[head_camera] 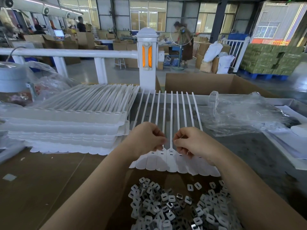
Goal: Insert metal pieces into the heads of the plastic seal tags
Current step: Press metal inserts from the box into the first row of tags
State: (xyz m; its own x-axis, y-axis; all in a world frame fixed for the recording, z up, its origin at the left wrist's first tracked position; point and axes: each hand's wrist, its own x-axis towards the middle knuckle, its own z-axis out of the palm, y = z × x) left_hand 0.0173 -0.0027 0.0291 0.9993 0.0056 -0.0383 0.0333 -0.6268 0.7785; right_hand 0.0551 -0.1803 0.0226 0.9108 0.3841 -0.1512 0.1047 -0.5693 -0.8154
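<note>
Currently both hands are held over the row of seal tags (pixel 172 161) lying flat on the bench, heads toward the person, tails pointing away. The left hand (pixel 147 138) has fingers curled as if pinching something small; what is pinched cannot be told. The right hand (pixel 189 141) is likewise curled, fingertips down at a tag head, and any held piece is hidden. The pile of metal pieces (pixel 174 206) sits just in front of the tags, between the forearms. Risks, as judged: a piece could be seated crooked or flipped if it is pressed in blind, since the fingers cover the slots. The joined row could be shifted or lifted by sideways pressure, so a slot is missed. Loose pieces could be swept off by a forearm. The stack of unfilled tags (pixel 66 123) at left is near enough to be mixed up with finished ones.
</note>
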